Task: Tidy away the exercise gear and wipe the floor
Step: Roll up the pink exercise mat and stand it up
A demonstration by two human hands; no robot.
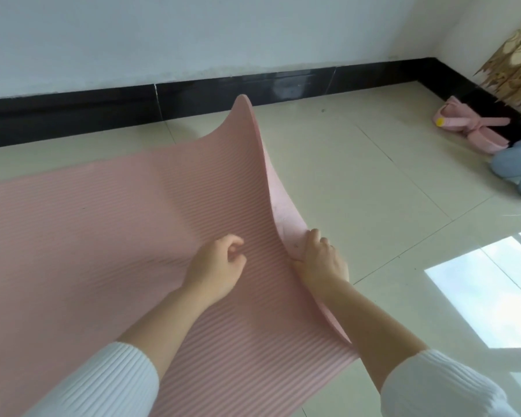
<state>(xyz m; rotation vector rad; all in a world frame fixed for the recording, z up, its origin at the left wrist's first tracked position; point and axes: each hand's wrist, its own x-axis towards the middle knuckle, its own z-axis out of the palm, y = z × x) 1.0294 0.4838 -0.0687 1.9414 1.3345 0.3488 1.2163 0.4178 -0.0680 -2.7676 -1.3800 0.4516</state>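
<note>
A pink ribbed exercise mat (88,224) lies on the pale tiled floor, stretching off to the left. Its right end is lifted and curls upward, with the far corner standing highest. My right hand (321,257) grips that raised edge near its lower part, fingers curled over it. My left hand (220,266) hovers just above the mat's ribbed top, fingers loosely curled, holding nothing.
A pink exercise gadget (469,127) lies by the black skirting (103,106) at the far right corner. Pale blue dumbbells (516,164) sit just in front of it. A patterned curtain (515,64) hangs above them. The glossy floor (373,182) reflects a window at the right.
</note>
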